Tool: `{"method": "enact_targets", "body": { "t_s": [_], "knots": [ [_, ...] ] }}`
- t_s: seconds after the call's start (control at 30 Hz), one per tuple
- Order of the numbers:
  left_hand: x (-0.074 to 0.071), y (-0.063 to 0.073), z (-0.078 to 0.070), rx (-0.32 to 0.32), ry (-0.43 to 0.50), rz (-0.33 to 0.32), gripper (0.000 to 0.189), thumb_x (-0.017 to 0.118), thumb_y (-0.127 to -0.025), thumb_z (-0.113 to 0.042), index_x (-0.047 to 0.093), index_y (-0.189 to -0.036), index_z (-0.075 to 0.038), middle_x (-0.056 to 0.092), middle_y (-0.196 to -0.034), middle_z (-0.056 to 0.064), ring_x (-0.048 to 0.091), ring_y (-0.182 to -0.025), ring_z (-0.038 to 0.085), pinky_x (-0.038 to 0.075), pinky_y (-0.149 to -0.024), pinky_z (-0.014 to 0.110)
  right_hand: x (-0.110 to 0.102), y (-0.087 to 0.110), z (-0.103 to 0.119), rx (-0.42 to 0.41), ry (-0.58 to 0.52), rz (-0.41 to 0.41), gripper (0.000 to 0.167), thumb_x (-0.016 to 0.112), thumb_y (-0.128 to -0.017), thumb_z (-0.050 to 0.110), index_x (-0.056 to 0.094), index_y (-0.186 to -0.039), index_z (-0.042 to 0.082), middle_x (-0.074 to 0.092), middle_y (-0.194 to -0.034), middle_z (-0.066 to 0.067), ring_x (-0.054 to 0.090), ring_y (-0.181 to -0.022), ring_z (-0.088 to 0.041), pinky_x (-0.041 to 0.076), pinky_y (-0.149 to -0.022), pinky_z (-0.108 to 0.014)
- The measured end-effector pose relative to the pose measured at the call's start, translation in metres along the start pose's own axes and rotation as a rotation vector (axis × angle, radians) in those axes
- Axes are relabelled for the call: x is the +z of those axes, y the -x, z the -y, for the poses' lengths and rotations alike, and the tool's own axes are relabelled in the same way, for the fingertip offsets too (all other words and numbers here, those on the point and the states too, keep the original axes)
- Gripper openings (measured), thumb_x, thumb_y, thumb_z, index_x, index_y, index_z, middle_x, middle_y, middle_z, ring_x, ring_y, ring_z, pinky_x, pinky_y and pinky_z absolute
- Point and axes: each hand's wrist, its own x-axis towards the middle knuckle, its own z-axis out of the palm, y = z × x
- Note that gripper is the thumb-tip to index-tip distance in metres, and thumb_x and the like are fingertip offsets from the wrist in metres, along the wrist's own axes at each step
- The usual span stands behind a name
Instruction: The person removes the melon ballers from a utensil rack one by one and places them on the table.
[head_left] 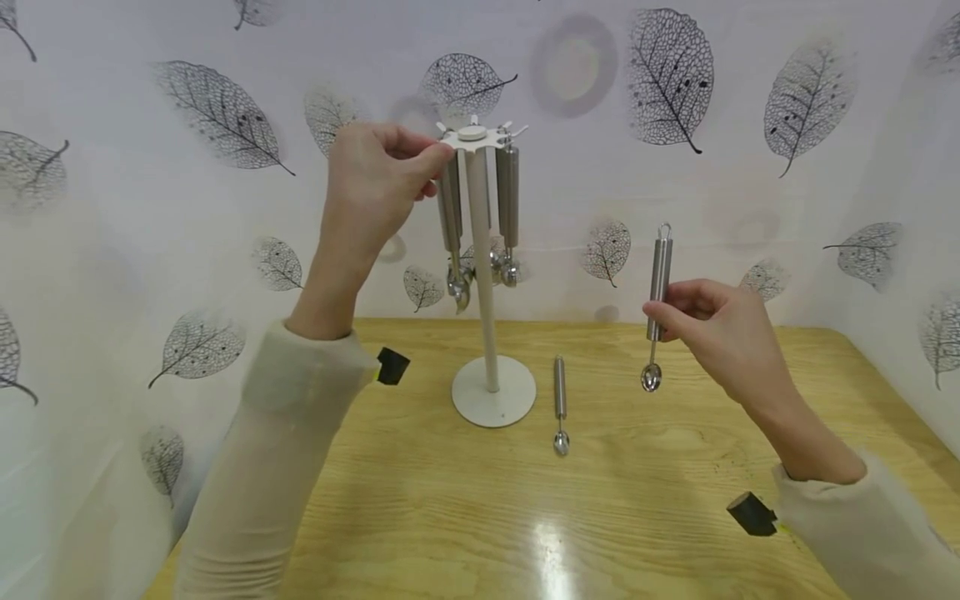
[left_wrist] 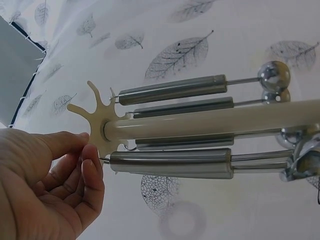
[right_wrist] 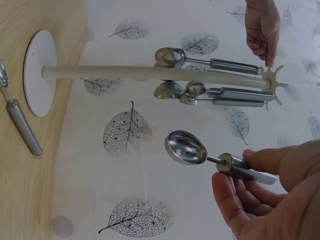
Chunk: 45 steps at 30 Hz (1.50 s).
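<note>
My left hand pinches the edge of the star-shaped hook top of a white utensil stand. In the left wrist view, the thumb and forefinger meet at that edge, beside the loop of a hanging steel handle. Several steel scoops hang from the hooks, bowls down. Off to the right, my right hand holds a melon baller upright by the lower handle, its loop at the top. Its shiny bowl shows a small hole in the right wrist view.
Another steel scoop lies on the wooden table, just right of the stand's round base. Behind the table hangs a pale backdrop printed with leaves. Small black devices sit at both wrists.
</note>
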Motion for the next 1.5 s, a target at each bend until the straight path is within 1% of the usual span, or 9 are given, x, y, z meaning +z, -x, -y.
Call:
{"method": "enact_targets", "body": {
  "t_s": [0.17, 0.47, 0.7, 0.8, 0.9, 1.03, 1.23, 1.33, 1.5],
  "knots": [
    [-0.001, -0.001, -0.001, 0.002, -0.006, -0.003, 0.021, 0.077, -0.097, -0.024, 0.077, -0.107, -0.006, 0.074, -0.094, 0.006, 0.068, -0.079, 0.015, 0.055, -0.069, 0.024, 0.0, 0.004, -0.011, 0.017, 0.028, 0.012, 0.034, 0.075, -0.098, 0.028, 0.071, -0.116, -0.001, 0.077, -0.093, -0.002, 0.072, -0.074, -0.009, 0.054, -0.069, -0.015],
    [-0.001, -0.001, -0.002, 0.002, 0.005, -0.005, 0.019, 0.077, -0.096, -0.023, 0.077, -0.106, -0.007, 0.074, -0.095, 0.006, 0.068, -0.079, 0.016, 0.053, -0.066, 0.022, 0.005, 0.011, -0.03, 0.084, 0.046, 0.037, 0.038, 0.074, -0.099, 0.03, 0.07, -0.117, -0.003, 0.077, -0.097, -0.012, 0.072, -0.072, -0.01, 0.055, -0.068, -0.016],
    [-0.002, -0.001, -0.002, -0.003, 0.004, -0.004, 0.02, 0.077, -0.096, -0.024, 0.077, -0.107, -0.007, 0.074, -0.094, 0.005, 0.068, -0.079, 0.016, 0.053, -0.066, 0.022, 0.016, 0.014, -0.052, 0.112, 0.005, 0.083, 0.04, 0.073, -0.099, 0.025, 0.067, -0.121, -0.009, 0.076, -0.101, -0.017, 0.072, -0.071, -0.01, 0.055, -0.072, -0.014],
    [-0.001, 0.0, -0.002, 0.0, 0.005, -0.006, 0.02, 0.077, -0.097, -0.024, 0.077, -0.107, -0.007, 0.074, -0.094, 0.005, 0.068, -0.078, 0.016, 0.053, -0.066, 0.022, 0.022, 0.016, -0.06, 0.138, -0.012, 0.115, 0.043, 0.072, -0.1, 0.025, 0.066, -0.123, -0.01, 0.076, -0.103, -0.018, 0.073, -0.073, -0.013, 0.056, -0.074, -0.015],
    [-0.001, 0.0, -0.001, 0.002, 0.007, -0.006, 0.02, 0.077, -0.097, -0.023, 0.077, -0.106, -0.006, 0.074, -0.094, 0.006, 0.068, -0.079, 0.017, 0.053, -0.066, 0.022, 0.029, 0.018, -0.069, 0.181, -0.024, 0.15, 0.044, 0.072, -0.1, 0.027, 0.065, -0.123, -0.01, 0.076, -0.102, -0.016, 0.075, -0.076, -0.018, 0.057, -0.075, -0.017],
    [0.0, 0.0, 0.0, 0.003, 0.009, -0.002, 0.02, 0.077, -0.097, -0.024, 0.077, -0.106, -0.006, 0.074, -0.093, 0.006, 0.068, -0.079, 0.017, 0.054, -0.067, 0.023, 0.04, 0.018, -0.08, 0.259, -0.062, 0.191, 0.045, 0.073, -0.099, 0.027, 0.065, -0.122, -0.011, 0.076, -0.1, -0.014, 0.075, -0.078, -0.025, 0.061, -0.074, -0.025],
    [0.001, 0.0, 0.001, -0.008, 0.01, -0.004, 0.02, 0.077, -0.097, -0.024, 0.077, -0.107, -0.006, 0.074, -0.094, 0.006, 0.068, -0.079, 0.017, 0.054, -0.066, 0.022, 0.057, 0.014, -0.096, 0.341, -0.113, 0.23, 0.043, 0.073, -0.099, 0.021, 0.063, -0.12, -0.015, 0.075, -0.096, -0.014, 0.073, -0.074, -0.022, 0.063, -0.074, -0.03],
    [0.001, 0.0, 0.001, -0.009, 0.011, -0.006, 0.02, 0.076, -0.097, -0.023, 0.077, -0.107, -0.006, 0.074, -0.094, 0.006, 0.069, -0.079, 0.017, 0.053, -0.064, 0.021, 0.064, 0.013, -0.101, 0.367, -0.105, 0.244, 0.04, 0.074, -0.098, 0.019, 0.064, -0.117, -0.015, 0.075, -0.092, -0.012, 0.072, -0.072, -0.022, 0.063, -0.074, -0.032],
    [0.001, 0.0, 0.002, -0.013, 0.016, -0.005, 0.02, 0.076, -0.097, -0.023, 0.077, -0.107, -0.006, 0.074, -0.094, 0.006, 0.069, -0.079, 0.017, 0.052, -0.063, 0.02, 0.075, 0.013, -0.103, 0.39, -0.096, 0.262, 0.04, 0.073, -0.098, 0.016, 0.063, -0.116, -0.018, 0.074, -0.091, -0.016, 0.072, -0.07, -0.022, 0.064, -0.073, -0.039]
  ]
}}
